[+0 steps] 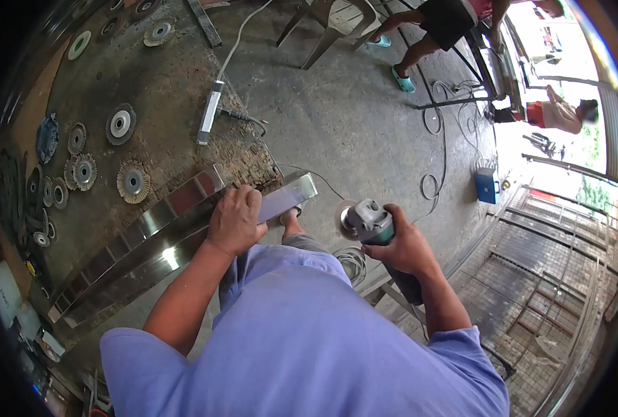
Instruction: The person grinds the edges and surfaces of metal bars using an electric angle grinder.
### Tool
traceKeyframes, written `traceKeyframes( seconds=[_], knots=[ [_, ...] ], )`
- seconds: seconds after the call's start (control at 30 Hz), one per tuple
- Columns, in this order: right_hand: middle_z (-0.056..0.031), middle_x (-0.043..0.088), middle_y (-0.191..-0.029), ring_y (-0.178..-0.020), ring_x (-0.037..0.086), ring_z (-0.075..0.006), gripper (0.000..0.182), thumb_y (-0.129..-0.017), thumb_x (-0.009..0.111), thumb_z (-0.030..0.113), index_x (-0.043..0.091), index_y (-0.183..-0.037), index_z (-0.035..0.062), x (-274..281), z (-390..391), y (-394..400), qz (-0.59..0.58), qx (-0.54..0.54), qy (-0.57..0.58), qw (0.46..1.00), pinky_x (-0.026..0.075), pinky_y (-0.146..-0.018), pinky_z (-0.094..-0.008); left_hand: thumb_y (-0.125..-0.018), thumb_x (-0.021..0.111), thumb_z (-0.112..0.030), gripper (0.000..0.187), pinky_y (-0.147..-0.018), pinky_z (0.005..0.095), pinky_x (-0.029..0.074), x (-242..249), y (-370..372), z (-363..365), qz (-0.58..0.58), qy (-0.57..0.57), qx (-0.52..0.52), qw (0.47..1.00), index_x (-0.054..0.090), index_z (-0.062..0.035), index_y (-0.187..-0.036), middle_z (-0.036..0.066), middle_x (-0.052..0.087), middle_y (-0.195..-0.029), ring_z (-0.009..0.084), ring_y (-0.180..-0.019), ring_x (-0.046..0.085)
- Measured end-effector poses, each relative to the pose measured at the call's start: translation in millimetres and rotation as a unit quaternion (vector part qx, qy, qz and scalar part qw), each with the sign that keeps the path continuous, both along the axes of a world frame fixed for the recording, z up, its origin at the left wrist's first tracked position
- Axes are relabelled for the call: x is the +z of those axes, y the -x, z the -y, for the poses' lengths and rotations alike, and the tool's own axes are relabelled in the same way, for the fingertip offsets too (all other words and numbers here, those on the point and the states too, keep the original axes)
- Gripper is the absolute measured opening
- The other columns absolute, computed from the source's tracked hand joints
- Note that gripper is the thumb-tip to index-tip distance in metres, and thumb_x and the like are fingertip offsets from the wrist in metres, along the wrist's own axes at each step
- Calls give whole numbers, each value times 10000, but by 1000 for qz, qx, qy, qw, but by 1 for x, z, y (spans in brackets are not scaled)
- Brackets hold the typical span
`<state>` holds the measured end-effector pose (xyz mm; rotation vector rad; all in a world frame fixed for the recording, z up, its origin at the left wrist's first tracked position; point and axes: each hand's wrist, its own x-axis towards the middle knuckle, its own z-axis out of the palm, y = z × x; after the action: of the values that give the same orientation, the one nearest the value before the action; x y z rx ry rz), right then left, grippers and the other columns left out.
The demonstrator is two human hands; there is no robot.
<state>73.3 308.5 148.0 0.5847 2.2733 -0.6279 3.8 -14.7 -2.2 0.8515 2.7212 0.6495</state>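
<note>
My left hand [235, 221] is closed over a shiny square metal tube [289, 197], whose end juts out past my fingers to the right. A second polished metal tube [173, 201] lies alongside it, and both stretch down to the lower left along the worktable [173, 87]. An angle grinder [373, 219] is gripped in my right hand [408, 244], out over the floor to the right of the tube end. Its disc [344, 219] faces left, apart from the metal. The palm side of both hands is hidden.
Several flap discs and grinding wheels [120, 124] lie on the worktable. A power strip [210, 115] sits at its edge. Cables [431, 187] trail over the floor near a blue box [487, 186]. A plastic chair [333, 24] and two people [448, 28] are beyond. Metal grating [531, 292] lies right.
</note>
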Motion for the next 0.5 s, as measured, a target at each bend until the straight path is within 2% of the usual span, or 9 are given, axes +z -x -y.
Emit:
traceKeyframes(
  seconds=[0.1, 0.2, 0.3, 0.4, 0.5],
  knots=[
    [-294, 725, -1100, -1073, 715, -444, 968, -687, 878, 393, 423, -1471, 55, 9, 2, -14, -16, -36, 2, 999, 556, -940, -468, -688, 865, -274, 607, -873, 477, 524, -3, -7, 0, 21, 13, -30, 999, 493, -67, -1121, 159, 555, -1110, 356, -1034, 598],
    [-281, 719, -1121, -1091, 711, -427, 982, -666, 912, 410, 433, -1453, 71, 12, 7, -23, -29, -64, 11, 997, 551, -944, -459, -696, 873, -306, 721, -851, 475, 498, 2, -10, 0, -94, 65, -44, 992, 500, -77, -1268, 153, 528, -1132, 334, -1007, 576],
    [-271, 716, -1133, -1099, 707, -421, 985, -660, 925, 412, 436, -1449, 80, 13, 14, -25, -40, -72, 20, 996, 548, -945, -455, -727, 847, -372, 914, -829, 469, 459, 6, -10, -4, -149, 97, -36, 983, 435, -172, -1518, 150, 512, -1095, 324, -957, 540],
    [-266, 716, -1138, -1100, 705, -425, 979, -666, 918, 400, 434, -1456, 82, 11, 22, -20, -38, -64, 20, 997, 549, -948, -454, -737, 845, -399, 1041, -837, 469, 444, -5, -19, -7, -198, 85, -31, 976, 322, -278, -1629, 140, 532, -1128, 302, -941, 521],
    [-289, 718, -1111, -1068, 712, -445, 980, -683, 891, 387, 415, -1477, 65, 8, 30, -12, -45, -42, 30, 998, 553, -938, -468, -735, 840, -403, 1014, -850, 477, 451, -2, -25, -6, -120, 83, -41, 988, 363, -187, -1604, 135, 572, -1152, 312, -969, 551]
  ],
)
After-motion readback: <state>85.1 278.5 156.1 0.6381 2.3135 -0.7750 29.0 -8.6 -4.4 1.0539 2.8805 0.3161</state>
